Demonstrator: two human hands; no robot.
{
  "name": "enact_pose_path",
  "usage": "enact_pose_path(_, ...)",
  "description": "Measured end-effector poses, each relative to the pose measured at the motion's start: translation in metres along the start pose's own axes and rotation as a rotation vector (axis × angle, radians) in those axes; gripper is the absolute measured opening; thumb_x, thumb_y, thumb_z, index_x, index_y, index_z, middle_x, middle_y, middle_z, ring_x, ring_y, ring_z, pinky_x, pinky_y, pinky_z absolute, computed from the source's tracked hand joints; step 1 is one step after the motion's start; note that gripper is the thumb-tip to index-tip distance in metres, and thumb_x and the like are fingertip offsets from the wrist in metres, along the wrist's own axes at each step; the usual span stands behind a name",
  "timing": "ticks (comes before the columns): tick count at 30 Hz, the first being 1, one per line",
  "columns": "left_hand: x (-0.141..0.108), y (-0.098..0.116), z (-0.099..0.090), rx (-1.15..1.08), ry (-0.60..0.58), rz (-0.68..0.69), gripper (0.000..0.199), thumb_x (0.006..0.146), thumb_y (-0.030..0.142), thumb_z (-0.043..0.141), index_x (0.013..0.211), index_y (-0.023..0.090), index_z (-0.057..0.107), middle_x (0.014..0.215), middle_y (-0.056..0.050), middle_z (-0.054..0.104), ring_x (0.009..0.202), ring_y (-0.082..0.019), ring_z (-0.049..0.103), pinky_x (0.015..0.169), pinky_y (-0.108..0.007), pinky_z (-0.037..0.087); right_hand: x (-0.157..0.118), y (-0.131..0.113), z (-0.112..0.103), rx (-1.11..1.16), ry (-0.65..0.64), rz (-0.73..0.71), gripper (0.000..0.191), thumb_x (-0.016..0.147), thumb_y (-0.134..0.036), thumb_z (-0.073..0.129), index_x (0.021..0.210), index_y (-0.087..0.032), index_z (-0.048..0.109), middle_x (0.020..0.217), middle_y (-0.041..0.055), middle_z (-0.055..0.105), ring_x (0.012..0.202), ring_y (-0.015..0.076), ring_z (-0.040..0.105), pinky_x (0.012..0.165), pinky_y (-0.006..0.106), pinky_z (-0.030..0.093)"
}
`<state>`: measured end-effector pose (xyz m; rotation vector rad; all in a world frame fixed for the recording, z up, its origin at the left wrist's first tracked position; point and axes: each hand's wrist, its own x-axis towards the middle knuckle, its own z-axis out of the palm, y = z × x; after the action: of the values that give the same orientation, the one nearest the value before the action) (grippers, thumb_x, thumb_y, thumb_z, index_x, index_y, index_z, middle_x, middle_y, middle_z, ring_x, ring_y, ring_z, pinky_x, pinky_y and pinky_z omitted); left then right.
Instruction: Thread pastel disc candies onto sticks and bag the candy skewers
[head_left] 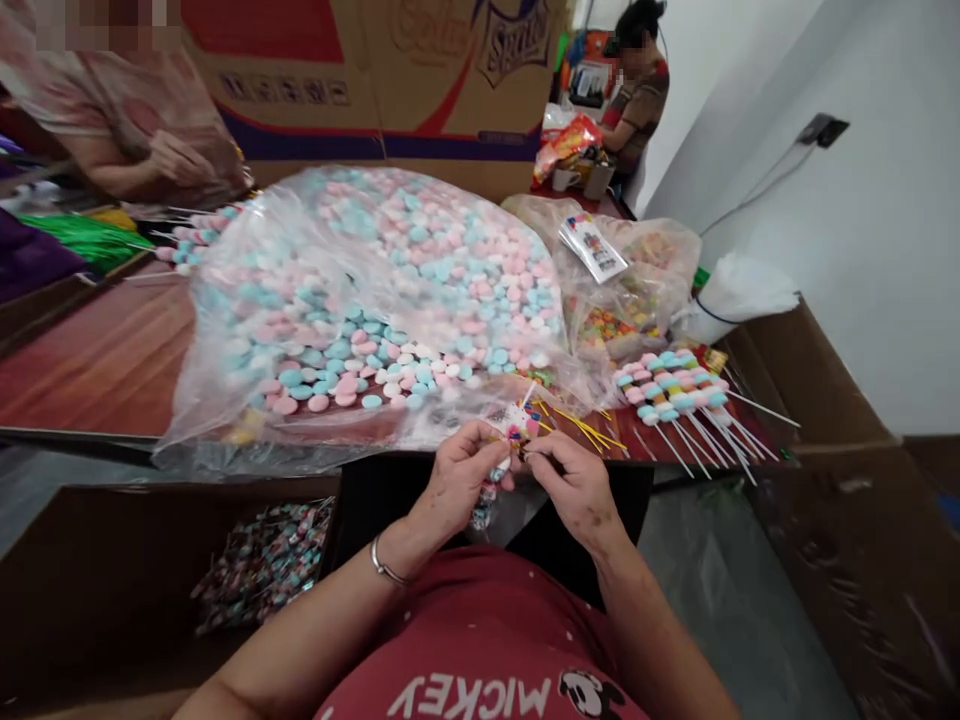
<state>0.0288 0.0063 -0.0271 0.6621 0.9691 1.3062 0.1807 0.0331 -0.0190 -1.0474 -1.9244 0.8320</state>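
My left hand (459, 482) is closed round a candy skewer in a clear printed wrapper (517, 420), held at the table's front edge above my lap. The wrapper's printed end sticks up past my fingers, and its lower part hangs below them. Beside it, my right hand (574, 485) pinches at the wrapper, thumb against forefinger. Whatever lies between those fingertips is too small to make out. Just beyond my right hand, several gold twist ties (592, 432) lie on the table. To the right rests a pile of unwrapped candy skewers (671, 385) on white sticks.
A large clear bag of pink, blue and white candies (360, 345) spreads over the table (90, 350). Behind the skewers stands a bag of gummies (619, 320). A carton (97, 560) at lower left holds wrapped skewers. Two other people work across the table, near a big cardboard box (367, 90).
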Motion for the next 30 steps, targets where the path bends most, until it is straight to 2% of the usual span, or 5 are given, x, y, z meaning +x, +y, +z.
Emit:
enact_pose_path(10,0.0,0.001,0.003,0.088,0.003,0.009,0.021,0.072,0.031,0.07,0.071,0.017,0.055,0.059,0.003,0.064,0.044,-0.007,0.055,0.045,-0.016,0.04,-0.006,0.005,0.007,-0.507,0.154,-0.475,0.02,0.094,-0.012,0.048,0.085,-0.017,0.065,0.072,0.0034,0.062,0.07,0.0149,0.054,0.071,0.029,0.046)
enact_pose_path(16,0.014,0.011,-0.01,0.222,-0.281,-0.317,0.028,0.06,0.034,0.078,0.068,0.014,0.061,0.054,0.0,0.063,0.039,-0.008,0.053,0.039,-0.017,0.037,0.009,0.003,-0.019,-0.677,-0.165,-0.83,0.029,0.101,-0.021,0.04,0.093,-0.017,0.067,0.092,0.0065,0.068,0.096,0.02,0.054,0.084,0.035,0.043)
enact_pose_path(20,0.018,0.018,-0.016,0.33,-0.538,-0.516,0.024,0.059,0.03,0.078,0.07,0.011,0.068,0.057,-0.004,0.067,0.041,-0.01,0.055,0.039,-0.019,0.039,0.017,-0.009,-0.033,-0.631,-0.463,-0.891,0.03,0.1,-0.017,0.037,0.101,-0.015,0.067,0.11,0.0089,0.066,0.105,0.0204,0.05,0.087,0.036,0.043)
enact_pose_path(23,0.016,0.021,-0.016,0.4,-0.652,-0.613,0.018,0.058,0.024,0.077,0.069,0.012,0.069,0.057,-0.002,0.067,0.042,-0.01,0.055,0.041,-0.019,0.04,0.015,-0.017,-0.037,-0.612,-0.606,-0.897,0.028,0.101,-0.021,0.039,0.095,-0.018,0.066,0.095,0.0049,0.067,0.088,0.0172,0.05,0.076,0.033,0.042)
enact_pose_path(30,0.001,0.023,-0.009,0.667,-0.588,-0.457,0.006,0.063,0.015,0.064,0.068,0.015,0.06,0.06,0.001,0.063,0.048,-0.012,0.056,0.047,-0.023,0.043,-0.011,-0.02,-0.02,-0.851,-0.379,-0.829,0.028,0.097,-0.012,0.037,0.082,-0.014,0.06,0.076,0.0066,0.058,0.073,0.0189,0.046,0.065,0.033,0.035)
